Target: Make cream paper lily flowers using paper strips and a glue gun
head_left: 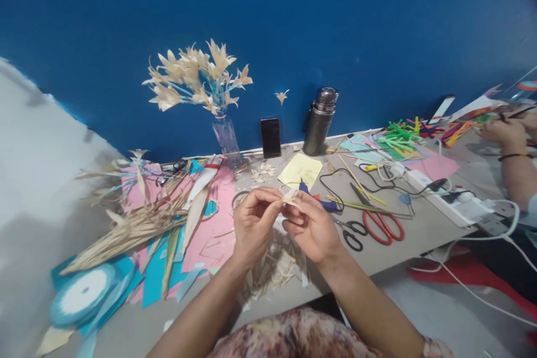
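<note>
Above the table's front edge, my left hand (255, 226) and my right hand (315, 229) meet, fingertips pinched on a small cream piece of dried husk (289, 197). Its lower part is partly covered by the fingers. Beneath the hands lies a heap of pale husk scraps (279, 271). Just behind my right hand is a blue glue gun (329, 205), partly hidden. Black-handled scissors (353, 235) lie to the right of that hand, beside red-handled scissors (384, 227). A yellow sheet (300, 169) with bits on it lies behind the hands.
Husk flowers (197, 75) stand in a clear vase (226, 142), left of a phone (271, 138) and a thermos (321, 123). Dried husks (130, 229) and a blue ribbon roll (84, 293) lie left. A power strip (440, 198) and another person's hand (505, 133) are right.
</note>
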Action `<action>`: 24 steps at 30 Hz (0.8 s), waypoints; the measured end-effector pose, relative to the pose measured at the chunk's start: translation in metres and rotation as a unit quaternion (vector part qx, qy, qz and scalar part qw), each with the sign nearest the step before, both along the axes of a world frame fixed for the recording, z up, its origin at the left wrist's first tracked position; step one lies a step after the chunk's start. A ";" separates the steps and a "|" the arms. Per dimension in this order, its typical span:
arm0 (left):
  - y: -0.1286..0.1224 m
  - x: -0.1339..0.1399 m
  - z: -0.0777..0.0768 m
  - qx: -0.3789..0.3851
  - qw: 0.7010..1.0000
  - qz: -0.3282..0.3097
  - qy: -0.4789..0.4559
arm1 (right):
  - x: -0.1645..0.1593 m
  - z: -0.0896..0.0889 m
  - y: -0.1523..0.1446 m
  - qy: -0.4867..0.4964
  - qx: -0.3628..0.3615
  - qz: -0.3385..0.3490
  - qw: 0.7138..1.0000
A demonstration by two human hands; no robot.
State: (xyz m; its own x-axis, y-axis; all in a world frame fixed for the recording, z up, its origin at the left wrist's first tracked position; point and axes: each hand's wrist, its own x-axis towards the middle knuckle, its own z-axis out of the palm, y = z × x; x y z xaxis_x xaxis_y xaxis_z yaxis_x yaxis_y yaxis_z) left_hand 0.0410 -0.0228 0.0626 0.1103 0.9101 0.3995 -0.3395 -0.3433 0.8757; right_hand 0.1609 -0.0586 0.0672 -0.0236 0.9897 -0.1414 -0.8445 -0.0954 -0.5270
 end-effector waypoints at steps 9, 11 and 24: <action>-0.005 0.004 -0.006 -0.025 0.999 -0.015 -0.026 | -0.003 -0.001 -0.001 0.001 -0.003 -0.020 1.000; -0.007 0.005 -0.007 -0.030 0.999 -0.007 -0.028 | -0.004 -0.001 -0.001 0.001 -0.005 -0.023 1.000; -0.004 0.000 -0.010 -0.124 0.985 -0.083 -0.082 | -0.007 -0.003 -0.003 -0.073 0.010 -0.075 0.994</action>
State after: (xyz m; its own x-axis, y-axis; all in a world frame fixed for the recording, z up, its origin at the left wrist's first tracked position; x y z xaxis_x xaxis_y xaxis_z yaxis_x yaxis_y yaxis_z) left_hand 0.0407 -0.0273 0.0530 0.2180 0.9568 0.1923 -0.5162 -0.0542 0.8547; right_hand 0.1534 -0.0612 0.0642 0.1437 0.9832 -0.1121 -0.7627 0.0379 -0.6456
